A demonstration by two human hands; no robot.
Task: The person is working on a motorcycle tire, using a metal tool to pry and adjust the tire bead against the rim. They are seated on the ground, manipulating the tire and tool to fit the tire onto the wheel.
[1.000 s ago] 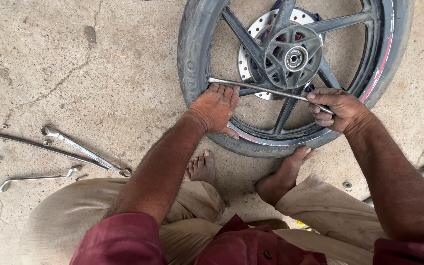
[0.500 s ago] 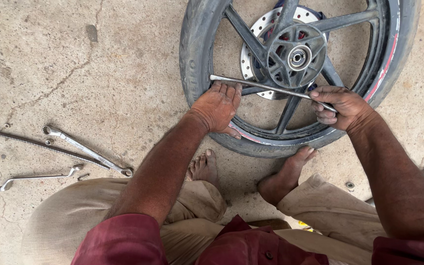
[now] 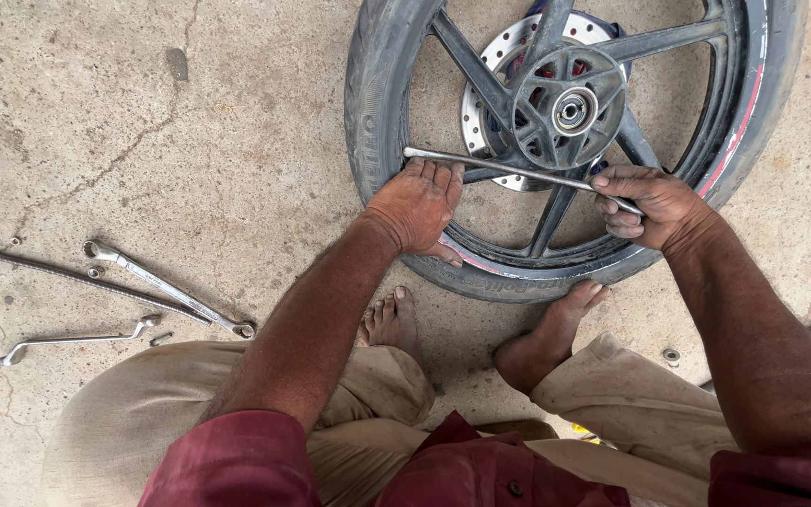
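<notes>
Head view: wheel [image 3: 396, 103] lies at 12 o'clock, tyre unseated nowhere visible; steel bar [image 3: 509, 171] is gripped closed by right hand [image 3: 654, 205], left hand [image 3: 417, 207] pressed flat, open, on rim; spanners [image 3: 166, 289] left at 9 o'clock

A black motorcycle wheel [image 3: 574, 113] with its tyre lay flat on the concrete, spokes and a drilled silver brake disc [image 3: 499, 89] showing. A long thin metal bar [image 3: 509, 171] lay slanted across the spokes, one end at the tyre's left inner edge.
</notes>
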